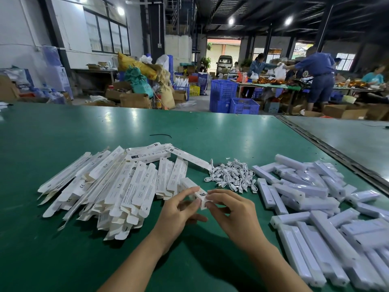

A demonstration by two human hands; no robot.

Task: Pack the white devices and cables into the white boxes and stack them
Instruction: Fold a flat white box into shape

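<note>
One box point(190, 185) between left hand point(179, 213), right hand point(233, 211)

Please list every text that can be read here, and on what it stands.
"SMART SENSOR LAMP": along a flat white box in the pile.
"CE": on another flat box further left.
Other print on that pile, and the dark label on the held box: too small to read.
</note>
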